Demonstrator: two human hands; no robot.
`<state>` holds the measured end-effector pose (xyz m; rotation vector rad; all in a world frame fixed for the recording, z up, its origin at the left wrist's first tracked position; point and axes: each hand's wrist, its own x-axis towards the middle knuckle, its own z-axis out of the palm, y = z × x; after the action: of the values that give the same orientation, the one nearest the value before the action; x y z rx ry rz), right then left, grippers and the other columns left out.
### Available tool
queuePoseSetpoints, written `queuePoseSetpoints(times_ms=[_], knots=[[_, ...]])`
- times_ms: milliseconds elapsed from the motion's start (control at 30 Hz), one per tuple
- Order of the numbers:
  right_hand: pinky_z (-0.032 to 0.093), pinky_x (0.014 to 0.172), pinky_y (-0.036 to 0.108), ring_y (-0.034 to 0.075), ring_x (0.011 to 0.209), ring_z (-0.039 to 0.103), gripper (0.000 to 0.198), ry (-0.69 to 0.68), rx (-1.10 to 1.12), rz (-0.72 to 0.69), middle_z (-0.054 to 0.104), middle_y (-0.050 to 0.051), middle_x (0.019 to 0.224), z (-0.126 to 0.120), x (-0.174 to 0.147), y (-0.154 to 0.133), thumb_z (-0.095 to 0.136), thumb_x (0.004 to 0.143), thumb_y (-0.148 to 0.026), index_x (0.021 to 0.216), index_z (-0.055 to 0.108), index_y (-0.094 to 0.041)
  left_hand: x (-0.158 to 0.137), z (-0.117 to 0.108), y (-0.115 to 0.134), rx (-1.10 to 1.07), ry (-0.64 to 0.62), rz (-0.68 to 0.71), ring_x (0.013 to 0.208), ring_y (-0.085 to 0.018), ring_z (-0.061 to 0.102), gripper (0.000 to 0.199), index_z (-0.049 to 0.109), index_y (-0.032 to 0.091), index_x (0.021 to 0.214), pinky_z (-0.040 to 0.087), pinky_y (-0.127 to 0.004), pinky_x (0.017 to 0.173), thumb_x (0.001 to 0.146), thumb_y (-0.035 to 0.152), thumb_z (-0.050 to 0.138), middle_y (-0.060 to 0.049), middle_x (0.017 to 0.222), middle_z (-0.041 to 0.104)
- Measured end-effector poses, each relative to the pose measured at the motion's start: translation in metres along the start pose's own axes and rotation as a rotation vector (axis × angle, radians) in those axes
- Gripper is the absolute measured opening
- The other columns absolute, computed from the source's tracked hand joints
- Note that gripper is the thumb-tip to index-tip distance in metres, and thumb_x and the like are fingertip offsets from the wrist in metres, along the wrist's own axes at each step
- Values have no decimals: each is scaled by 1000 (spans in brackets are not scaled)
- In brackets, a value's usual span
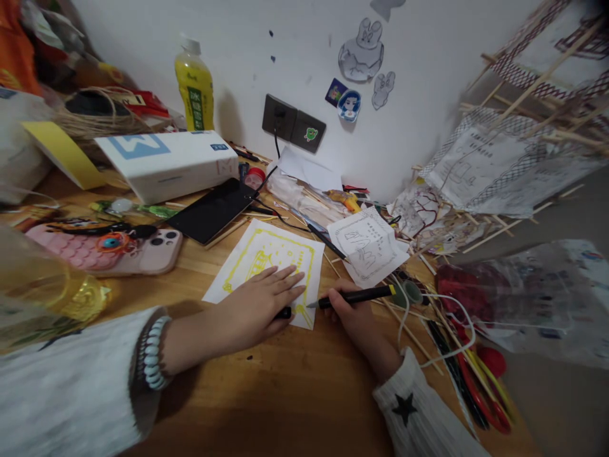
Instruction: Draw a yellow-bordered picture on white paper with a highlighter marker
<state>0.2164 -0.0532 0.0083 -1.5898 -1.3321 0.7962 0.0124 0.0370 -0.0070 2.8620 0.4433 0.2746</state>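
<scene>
My left hand (266, 301) lies across a white sheet of paper (233, 260), fingers stretched out and pressing it to the table. A black marker cap (284, 313) sticks out between its thumb and index finger. On the sheet are yellow-line drawings: a border, a shape and small marks, partly covered by the hand. My right hand (349, 311) is closed around a black marker (359, 296) with a yellow end. The marker's tip points left, at the lower right corner of the sheet, close to the yellow lines; whether it touches I cannot tell.
A black tablet-like device (214, 209), a pink phone (157, 251) and a white box (171, 162) lie to the left. Behind stands a drink bottle (195, 89). A second drawn sheet (366, 247), sticks, a white cord (469, 324) and red-handled scissors (480, 393) crowd the right.
</scene>
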Motion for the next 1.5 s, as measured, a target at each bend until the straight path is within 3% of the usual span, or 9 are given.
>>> queuePoseSetpoints(times_ms=[200, 400, 500, 700, 900, 1233, 1500], knots=[[33, 42, 22, 12, 45, 43, 24, 47, 28, 21, 48, -4, 47, 0, -1, 0, 54, 76, -31, 54, 53, -21, 0, 1, -1, -23, 9, -7, 141, -28, 27, 63, 40, 17, 142, 22, -46, 114, 82, 22, 60, -13, 153, 30], [36, 41, 22, 12, 48, 50, 21, 81, 146, 74, 59, 0, 55, 0, -1, 2, 57, 73, -32, 57, 59, -19, -1, 2, -1, -8, 17, 1, 140, -28, 29, 62, 40, 17, 142, 23, -46, 114, 83, 22, 59, -13, 153, 30], [34, 39, 21, 10, 42, 45, 25, 92, 163, 66, 53, -3, 49, -1, 0, 2, 57, 76, -33, 55, 56, -19, -1, -1, 1, 3, 0, -1, 140, -29, 29, 62, 41, 16, 142, 25, -48, 113, 82, 21, 60, -14, 152, 32], [37, 41, 20, 10, 43, 48, 22, 21, 92, -9, 55, -3, 52, -1, 1, -3, 57, 80, -34, 64, 61, -19, -2, -3, 6, 19, 11, -5, 140, -29, 30, 61, 42, 16, 141, 26, -48, 113, 81, 19, 58, -15, 152, 32], [36, 42, 20, 10, 43, 47, 24, -1, 64, -26, 53, -4, 51, 0, 3, -2, 59, 80, -34, 61, 58, -19, -2, -1, 4, 25, 4, 2, 141, -28, 27, 62, 41, 16, 141, 24, -48, 113, 81, 20, 57, -14, 153, 29], [32, 41, 21, 10, 42, 41, 25, 50, 38, 14, 47, -5, 45, -1, 2, -2, 54, 76, -30, 54, 55, -20, 0, -7, 7, 5, -43, -29, 141, -30, 27, 62, 42, 15, 141, 24, -49, 113, 82, 20, 60, -14, 152, 31], [33, 38, 20, 10, 41, 46, 24, 99, 153, 107, 54, -2, 47, -2, 3, -1, 55, 72, -32, 53, 58, -19, -3, -2, 4, -5, 27, 2, 140, -29, 28, 60, 44, 17, 140, 26, -49, 113, 82, 20, 59, -13, 152, 33]])
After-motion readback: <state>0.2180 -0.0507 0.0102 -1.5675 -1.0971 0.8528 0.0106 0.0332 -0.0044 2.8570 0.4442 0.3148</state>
